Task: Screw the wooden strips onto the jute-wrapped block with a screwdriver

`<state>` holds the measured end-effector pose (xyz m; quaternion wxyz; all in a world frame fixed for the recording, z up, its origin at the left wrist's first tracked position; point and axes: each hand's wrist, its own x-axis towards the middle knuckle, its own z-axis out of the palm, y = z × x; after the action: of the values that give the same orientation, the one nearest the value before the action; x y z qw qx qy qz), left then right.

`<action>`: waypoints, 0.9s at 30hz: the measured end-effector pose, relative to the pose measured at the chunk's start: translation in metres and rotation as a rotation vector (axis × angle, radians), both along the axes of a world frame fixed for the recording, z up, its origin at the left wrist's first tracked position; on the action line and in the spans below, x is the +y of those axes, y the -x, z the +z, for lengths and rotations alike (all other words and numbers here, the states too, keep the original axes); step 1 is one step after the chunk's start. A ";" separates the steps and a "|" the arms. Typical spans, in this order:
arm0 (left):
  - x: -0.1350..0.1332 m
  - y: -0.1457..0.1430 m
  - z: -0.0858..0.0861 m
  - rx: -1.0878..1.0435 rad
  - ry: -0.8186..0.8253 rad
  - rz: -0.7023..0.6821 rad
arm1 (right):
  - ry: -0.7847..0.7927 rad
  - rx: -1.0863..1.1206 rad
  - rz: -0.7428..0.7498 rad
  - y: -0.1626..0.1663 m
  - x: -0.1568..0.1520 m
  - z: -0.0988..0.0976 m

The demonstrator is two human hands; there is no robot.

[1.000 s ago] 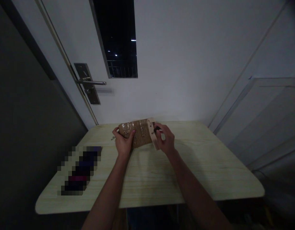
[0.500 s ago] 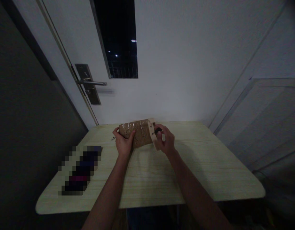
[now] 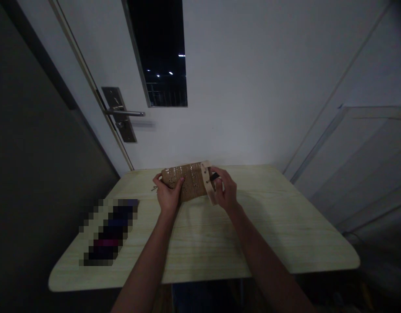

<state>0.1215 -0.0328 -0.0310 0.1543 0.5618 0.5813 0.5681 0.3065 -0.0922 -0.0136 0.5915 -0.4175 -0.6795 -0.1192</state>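
Left hand [image 3: 168,195] grips the brown block [image 3: 190,181] on the table [image 3: 220,234]; brace it firmly. Right hand [image 3: 225,191] pinches a dark tool [image 3: 214,177] at the block's right end; press squarely.

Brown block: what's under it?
Only table shows below block; left hand covers its left corner, right hand with dark tool sits at its right end. Contact underneath hidden.

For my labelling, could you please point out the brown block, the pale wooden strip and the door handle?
brown block [image 3: 191,183]: head view, on its perforated front face.
pale wooden strip [image 3: 206,177]: head view, on its upper half.
door handle [image 3: 130,113]: head view, on the lever's middle.
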 end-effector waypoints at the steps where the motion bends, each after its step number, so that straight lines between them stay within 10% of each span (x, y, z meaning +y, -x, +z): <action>1: 0.000 0.000 0.000 0.003 0.004 -0.001 | 0.004 -0.002 -0.001 0.000 0.000 0.000; 27: 0.000 0.001 -0.002 -0.015 0.019 -0.001 | 0.024 0.109 -0.088 0.000 0.005 -0.004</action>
<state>0.1205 -0.0327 -0.0333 0.1643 0.5560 0.5853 0.5668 0.3062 -0.0868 -0.0175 0.6167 -0.4599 -0.6287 -0.1142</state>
